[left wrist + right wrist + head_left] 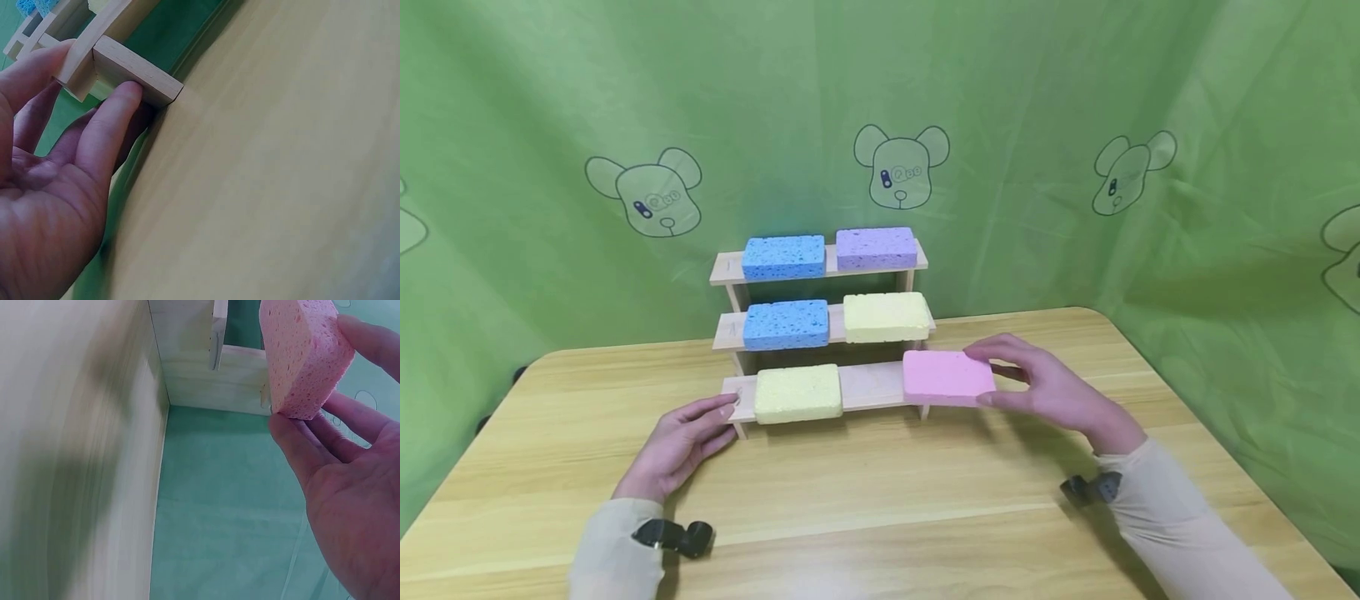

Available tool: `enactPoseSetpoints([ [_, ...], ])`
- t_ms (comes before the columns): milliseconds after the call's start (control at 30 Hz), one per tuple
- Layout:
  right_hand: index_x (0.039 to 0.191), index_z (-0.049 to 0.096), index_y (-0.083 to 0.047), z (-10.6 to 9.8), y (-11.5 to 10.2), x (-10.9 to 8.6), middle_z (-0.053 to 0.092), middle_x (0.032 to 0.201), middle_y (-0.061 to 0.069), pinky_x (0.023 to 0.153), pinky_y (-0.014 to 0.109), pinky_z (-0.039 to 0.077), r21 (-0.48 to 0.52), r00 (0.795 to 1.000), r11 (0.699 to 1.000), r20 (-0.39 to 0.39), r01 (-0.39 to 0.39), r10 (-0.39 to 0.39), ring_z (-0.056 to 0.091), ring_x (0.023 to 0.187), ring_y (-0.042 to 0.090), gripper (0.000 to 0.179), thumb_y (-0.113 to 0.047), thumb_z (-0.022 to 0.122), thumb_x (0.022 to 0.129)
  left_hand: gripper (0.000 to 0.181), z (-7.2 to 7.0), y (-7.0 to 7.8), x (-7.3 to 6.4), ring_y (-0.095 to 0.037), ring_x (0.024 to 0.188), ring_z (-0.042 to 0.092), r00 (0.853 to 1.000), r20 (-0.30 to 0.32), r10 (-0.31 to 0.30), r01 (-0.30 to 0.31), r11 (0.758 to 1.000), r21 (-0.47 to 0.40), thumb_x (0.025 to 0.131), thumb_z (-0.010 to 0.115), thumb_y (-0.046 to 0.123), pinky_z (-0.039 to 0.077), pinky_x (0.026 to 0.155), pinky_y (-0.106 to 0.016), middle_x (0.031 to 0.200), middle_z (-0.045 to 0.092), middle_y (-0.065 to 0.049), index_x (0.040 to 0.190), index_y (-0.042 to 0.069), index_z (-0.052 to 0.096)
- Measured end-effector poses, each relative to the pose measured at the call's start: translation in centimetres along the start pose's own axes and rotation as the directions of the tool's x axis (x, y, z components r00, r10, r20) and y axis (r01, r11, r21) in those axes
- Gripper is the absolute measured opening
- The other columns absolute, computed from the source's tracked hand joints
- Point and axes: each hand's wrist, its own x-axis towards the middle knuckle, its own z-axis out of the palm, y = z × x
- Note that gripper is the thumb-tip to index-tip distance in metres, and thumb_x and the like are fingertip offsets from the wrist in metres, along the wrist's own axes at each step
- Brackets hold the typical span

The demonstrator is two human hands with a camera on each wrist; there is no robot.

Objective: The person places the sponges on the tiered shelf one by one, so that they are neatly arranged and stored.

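A three-tier wooden stand holds sponges on its steps. In the head view, my right hand pinches a pink sponge by its right end, at the right end of the lowest step. The right wrist view shows fingers above and thumb below the pink sponge, which is tilted in that view. My left hand grips the left end of the lowest step; in the left wrist view the thumb presses the stand's leg. Beside it on that step lies a pale yellow sponge.
The middle step carries a blue sponge and another pale yellow sponge. On the top step sit a blue sponge and a purple sponge. The stand is on a wooden table, before a green curtain.
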Motion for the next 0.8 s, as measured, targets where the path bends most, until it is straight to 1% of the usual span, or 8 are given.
enactPoseSetpoints([
  [100,0.133,0.056,-0.002,0.3,0.0,0.2,0.052,0.135,0.008,0.108,0.041,0.04,-0.006,1.0,1.0,0.004,-0.007,0.007,0.047,0.126,0.026,0.057,-0.014,0.08,0.084,0.019,0.1,0.0,0.0,-0.018,0.104,0.066,1.0,0.002,-0.002,0.002,1.0,0.0,0.094,0.064,0.002,0.051,0.096,-0.035,0.116,0.064,-0.004,0.104,0.015,0.076],
  [300,0.132,0.056,0.001,1.0,0.0,0.8,0.052,0.134,0.01,0.107,0.042,0.041,0.026,1.0,1.0,0.011,0.005,-0.005,0.048,0.125,0.029,0.057,-0.011,0.08,0.082,0.019,0.1,0.0,0.0,-0.019,0.104,0.066,1.0,-0.001,-0.004,0.004,1.0,0.005,0.094,0.064,0.003,0.051,0.097,-0.035,0.117,0.063,-0.005,0.103,0.016,0.076],
  [533,0.132,0.056,-0.001,1.7,0.1,1.5,0.052,0.133,0.008,0.107,0.037,0.042,0.043,1.0,0.999,0.001,0.006,-0.006,0.049,0.124,0.026,0.057,-0.013,0.082,0.081,0.019,0.0,0.0,-0.2,-0.018,0.105,0.065,1.0,0.008,0.005,-0.005,1.0,0.014,0.095,0.063,0.002,0.05,0.098,-0.035,0.119,0.062,-0.007,0.105,0.014,0.075],
  [800,0.131,0.057,0.0,2.3,0.1,2.0,0.052,0.133,0.008,0.107,0.035,0.041,0.067,1.0,0.998,-0.006,0.012,-0.011,0.049,0.124,0.026,0.057,-0.011,0.081,0.081,0.019,0.1,0.1,-0.2,-0.018,0.105,0.065,1.0,0.004,0.006,-0.006,1.0,0.013,0.095,0.063,0.003,0.05,0.098,-0.035,0.119,0.062,-0.007,0.105,0.014,0.075],
])
